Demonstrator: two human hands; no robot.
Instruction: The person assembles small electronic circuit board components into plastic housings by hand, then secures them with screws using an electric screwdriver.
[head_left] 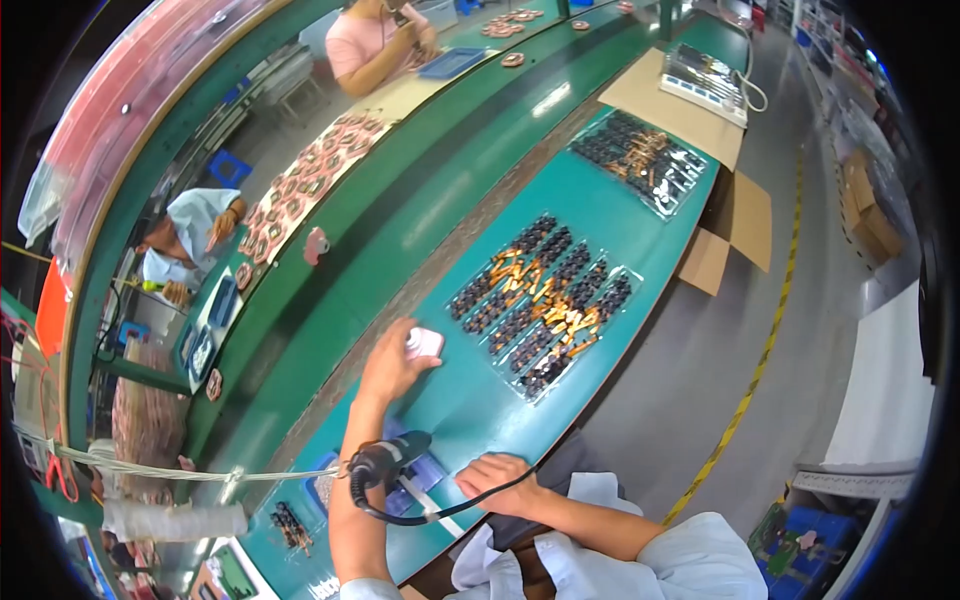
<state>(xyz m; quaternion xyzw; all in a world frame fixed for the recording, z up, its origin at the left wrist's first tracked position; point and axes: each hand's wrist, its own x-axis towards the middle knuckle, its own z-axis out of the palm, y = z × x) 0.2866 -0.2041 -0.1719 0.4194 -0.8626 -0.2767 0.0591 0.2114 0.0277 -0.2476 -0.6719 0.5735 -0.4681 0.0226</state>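
Observation:
My left hand [388, 362] is closed round a small pale pink-and-white boxy plastic piece [426, 344] with a rounded knob-like part on its side, just above the green table. My right hand [498, 482] rests at the table's near edge with its fingers curled; whatever lies inside them is hidden. Between my arms a dark handheld power driver [378, 466] with a black cable hangs across my left forearm. Right of my left hand lies a clear tray [535, 393] with rows of small black parts bearing orange strips.
Further back stand another parts tray [665, 212] and a white powered device [703, 98] on cardboard. A blue bin [428, 470] sits beside the driver. The conveyor [400, 215] runs along the left, carrying a pink piece [316, 246]. Two co-workers sit across it.

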